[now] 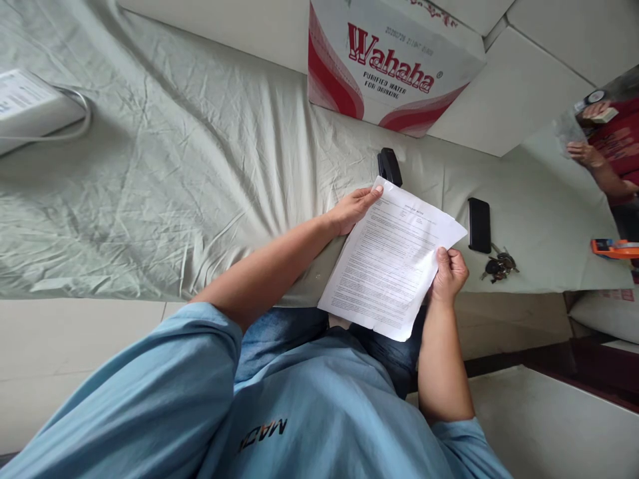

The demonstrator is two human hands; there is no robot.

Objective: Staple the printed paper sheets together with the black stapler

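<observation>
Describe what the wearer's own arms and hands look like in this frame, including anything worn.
Both forearms are bare, with loose light blue short sleeves ending near the elbows. The left hand and right hand are bare: no gloves, and no rings, watch or bracelets visible. The matching light blue shirt carries dark lettering on the chest, only partly readable.

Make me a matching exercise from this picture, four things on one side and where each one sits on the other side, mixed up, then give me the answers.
Things:
1. printed sheet
2. black phone
3. Wahaha box
4. bunch of keys

Places:
A. at the far edge of the cloth, top of the picture
B. lying flat just right of the sheet
C. held between the left hand and right hand
D. on the cloth just right of the right hand

Pairs: 1-C, 2-B, 3-A, 4-D
</observation>
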